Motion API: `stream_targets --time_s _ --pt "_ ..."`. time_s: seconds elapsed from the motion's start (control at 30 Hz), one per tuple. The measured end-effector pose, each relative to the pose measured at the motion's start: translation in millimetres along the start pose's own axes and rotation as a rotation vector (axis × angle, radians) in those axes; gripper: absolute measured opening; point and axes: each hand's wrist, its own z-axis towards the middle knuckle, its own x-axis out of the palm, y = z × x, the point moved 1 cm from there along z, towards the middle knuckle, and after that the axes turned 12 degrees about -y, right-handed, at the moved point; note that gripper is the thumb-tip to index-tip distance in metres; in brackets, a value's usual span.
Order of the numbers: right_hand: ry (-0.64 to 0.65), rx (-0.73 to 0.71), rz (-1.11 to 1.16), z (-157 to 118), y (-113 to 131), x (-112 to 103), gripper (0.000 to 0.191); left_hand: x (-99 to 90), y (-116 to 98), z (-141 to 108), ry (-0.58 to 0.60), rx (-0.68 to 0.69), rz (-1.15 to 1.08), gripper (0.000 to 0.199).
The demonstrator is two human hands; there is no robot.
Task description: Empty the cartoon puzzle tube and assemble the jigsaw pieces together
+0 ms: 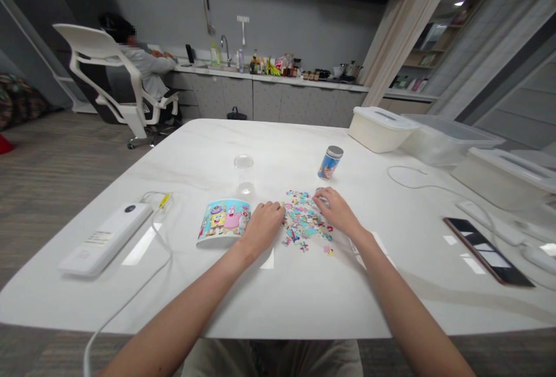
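Note:
Small colourful puzzle pieces (306,223) lie in a loose pile on the white table (299,290). My left hand (266,223) rests at the pile's left side, fingers curled; whatever its fingertips hold is hidden. At the upper right of the pile, my right hand (334,209) is closed in a pinch on something too small to make out. A curled cartoon picture sheet (223,219) lies just left of my left hand. Behind it stands a clear empty jar (244,175). Beyond my right hand is a blue cartoon jar (330,164) with a silver lid.
Lidded bins (382,128) line the right side. A phone (486,249) and cables lie at the right; a white power strip (106,238) with a cable is at the left. A person (147,70) sits in a chair at the back left, beside a kitchen counter (304,80).

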Motion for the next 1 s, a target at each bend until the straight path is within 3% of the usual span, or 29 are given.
stream_targets --time_s 0.2,0.33,0.57,0.7,0.83,1.0 --pt "0.131 0.129 -0.196 5.6 -16.7 -28.2 0.020 -6.9 -4.2 3.4 0.007 -0.020 0.007 0.014" --pt "0.260 0.160 -0.162 4.1 -18.9 -36.6 0.017 -4.3 -2.6 1.9 0.014 0.005 0.007 0.015" --pt "0.417 0.106 0.053 0.8 -5.2 -31.2 0.014 -6.4 -3.9 2.4 0.058 0.026 -0.116 0.021" --pt "0.498 0.072 0.124 -0.9 7.3 -25.5 0.016 -5.9 -9.3 2.6 0.022 0.137 -0.203 0.019" --pt "0.503 0.070 0.122 -1.4 10.0 -24.0 0.012 -1.3 -14.3 -0.3 0.026 0.297 -0.274 0.018" --pt "0.513 0.085 0.101 -0.6 5.6 -26.8 0.020 -0.5 -17.1 -2.4 0.036 0.331 -0.269 0.016"
